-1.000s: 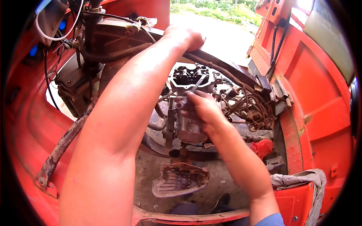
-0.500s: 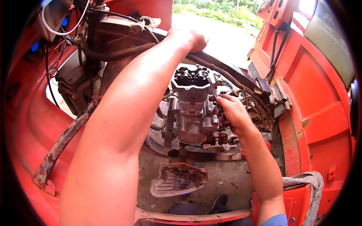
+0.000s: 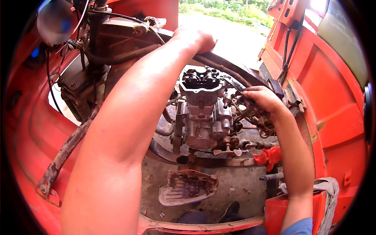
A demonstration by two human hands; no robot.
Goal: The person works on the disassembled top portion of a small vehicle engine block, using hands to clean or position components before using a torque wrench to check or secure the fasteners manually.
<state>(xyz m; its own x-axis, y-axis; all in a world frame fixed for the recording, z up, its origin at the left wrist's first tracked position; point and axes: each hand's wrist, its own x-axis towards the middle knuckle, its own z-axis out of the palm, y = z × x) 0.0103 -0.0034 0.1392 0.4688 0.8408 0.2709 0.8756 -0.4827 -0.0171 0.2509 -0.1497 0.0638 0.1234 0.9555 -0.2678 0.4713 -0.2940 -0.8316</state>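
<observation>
My left hand grips the dark frame beam above the engine, fingers curled over its far side. My right hand holds a dark, slim metal tool, apparently a wrench, angled up-left to the right of the engine's open top, where valve parts show inside a pale rim. The grey engine block sits between my forearms. A corrugated hose runs along the beam, with bundled wiring at the engine's right.
Red body panels flank the engine bay. A dirty metal tray lies on the concrete floor below. A red rag is at right, a grey cloth on the red edge, a rusty tube at left, greenery beyond.
My right hand and tool have moved rightward and slightly up, from in front of the engine to beside its top, uncovering the block. My left hand stays on the beam.
</observation>
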